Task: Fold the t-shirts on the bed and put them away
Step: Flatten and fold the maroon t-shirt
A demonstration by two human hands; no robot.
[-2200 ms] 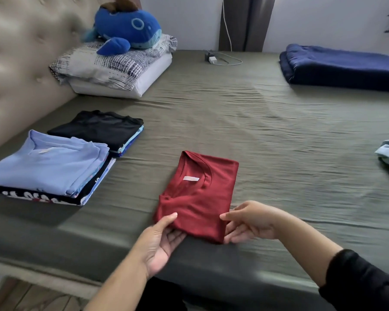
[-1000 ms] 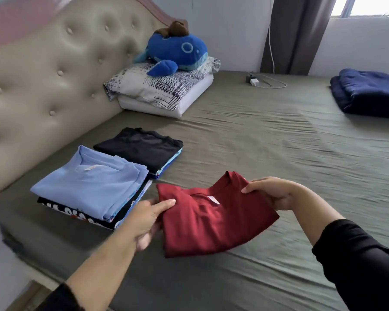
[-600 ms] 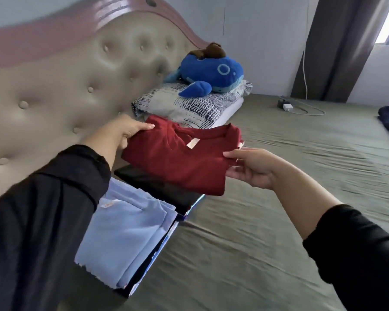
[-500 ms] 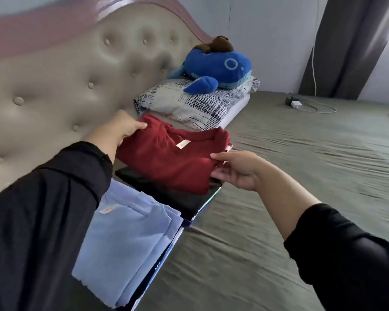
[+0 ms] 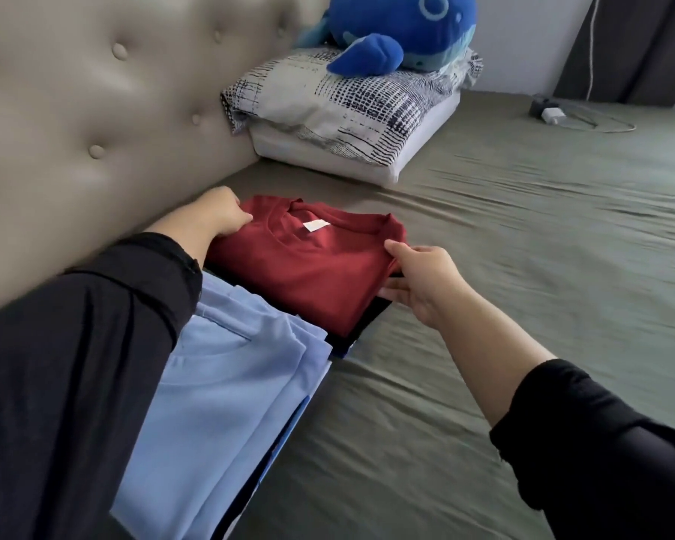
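Head view. The folded red t-shirt [image 5: 308, 267], carried in the air half a second earlier, now lies on the dark stack [image 5: 361, 325] beside the light-blue pile [image 5: 227, 383] near the headboard [image 5: 94, 111]: placement appears nearly complete. Left hand [image 5: 219, 214] pinches its far corner; right hand [image 5: 425, 282] grips its near edge, thumb above, fingers beneath.

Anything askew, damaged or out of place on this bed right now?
Nothing stands out. The folded red t-shirt sits fairly squarely on the dark stack, held at its edges by the left hand and right hand; the light blue t-shirt pile beside it looks neat.
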